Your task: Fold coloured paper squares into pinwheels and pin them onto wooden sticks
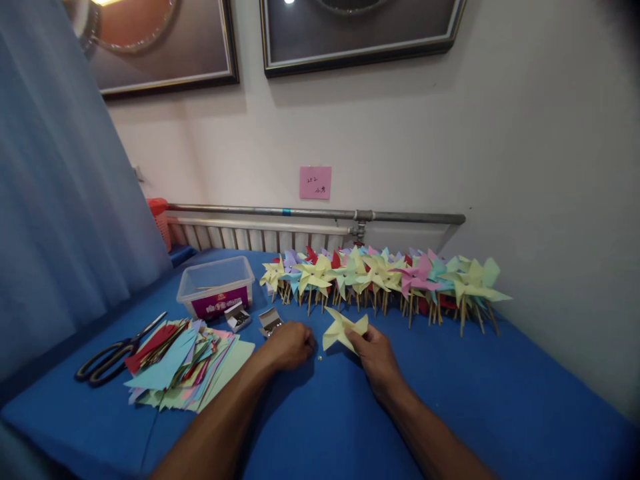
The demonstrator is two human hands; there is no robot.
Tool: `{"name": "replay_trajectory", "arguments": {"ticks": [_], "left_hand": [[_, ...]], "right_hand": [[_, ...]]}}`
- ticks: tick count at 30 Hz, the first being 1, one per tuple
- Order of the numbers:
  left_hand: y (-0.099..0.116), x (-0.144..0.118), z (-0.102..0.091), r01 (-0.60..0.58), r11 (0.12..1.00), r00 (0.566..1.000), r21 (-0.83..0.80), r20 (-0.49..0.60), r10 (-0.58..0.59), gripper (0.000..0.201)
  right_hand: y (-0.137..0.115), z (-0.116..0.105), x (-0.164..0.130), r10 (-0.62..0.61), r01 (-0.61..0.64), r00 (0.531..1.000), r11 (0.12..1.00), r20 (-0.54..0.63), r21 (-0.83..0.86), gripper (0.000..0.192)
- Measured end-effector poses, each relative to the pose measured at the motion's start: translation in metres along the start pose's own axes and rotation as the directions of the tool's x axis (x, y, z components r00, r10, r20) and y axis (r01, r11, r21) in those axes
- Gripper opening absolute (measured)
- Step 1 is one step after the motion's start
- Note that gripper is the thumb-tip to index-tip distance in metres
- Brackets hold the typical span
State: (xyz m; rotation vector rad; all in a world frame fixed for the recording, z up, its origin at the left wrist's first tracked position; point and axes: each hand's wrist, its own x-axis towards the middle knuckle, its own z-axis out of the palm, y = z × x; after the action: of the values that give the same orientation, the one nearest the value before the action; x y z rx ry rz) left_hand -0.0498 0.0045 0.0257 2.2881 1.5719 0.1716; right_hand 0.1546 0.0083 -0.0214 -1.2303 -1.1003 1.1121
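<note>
far left on the blue table (pixel 350 420): black-handled scissors (pixel 134 343), lying untouched, blades pointing away from the person. just beside, a loose paper pile (pixel 175 360) in red, blue, green, pink; a good stack, so plenty of stock seems left.

behind the pile, a clear plastic tub (pixel 223 304) with a purple label; a few thin sticks (pixel 213 287) show inside. in front of it, a small open box (pixel 237 319) of tiny metal bits; to its right, a second open box (pixel 271 325), much the same.

left hand (pixel 290 343) just by that second box, fingers curled together; cannot tell whether anything is pinched inside. a tiny shiny piece (pixel 320 358) on the cloth between the hands.

then the yellow paper pinwheel (pixel 341 330), raised over the middle of the table. blades shaped, no stick seen on it: judged part-made. right hand (pixel 376 353) clamped on its near right edge, thumb on top.

behind and right, a long crowded row of pinwheels (pixel 370 275), many colours, sticks fitted: these look done. too bunched to count.
</note>
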Motion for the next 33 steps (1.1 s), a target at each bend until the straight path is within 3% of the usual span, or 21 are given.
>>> {"name": "replay_trajectory", "arguments": {"ticks": [10,14,18,24,33], "left_hand": [[0.003,0.000,0.008,-0.142,0.987,0.990,-0.074,-0.009,0.142,0.025],[0.008,-0.004,0.006,-0.211,0.977,0.977,0.027,-0.031,0.211,0.023],[0.016,-0.007,0.004,-0.201,0.961,0.976,0.187,-0.040,0.212,0.022],[0.019,-0.006,0.005,-0.178,0.943,0.981,0.281,-0.029,0.194,0.024],[0.016,-0.007,0.009,-0.209,0.954,0.970,0.213,-0.075,0.229,0.019]], "right_hand": [[0.006,-0.001,0.005,-0.027,0.029,0.999,0.999,-0.047,0.031,0.043],[0.004,-0.001,0.004,-0.030,0.031,0.998,0.999,-0.052,0.021,0.040],[0.003,-0.001,0.003,-0.018,0.019,0.999,0.999,-0.043,0.029,0.040],[0.003,-0.001,0.003,-0.018,0.019,1.000,0.999,-0.018,0.030,0.043],[0.004,-0.001,0.005,-0.013,0.014,0.999,1.000,-0.039,0.020,0.041]]}}
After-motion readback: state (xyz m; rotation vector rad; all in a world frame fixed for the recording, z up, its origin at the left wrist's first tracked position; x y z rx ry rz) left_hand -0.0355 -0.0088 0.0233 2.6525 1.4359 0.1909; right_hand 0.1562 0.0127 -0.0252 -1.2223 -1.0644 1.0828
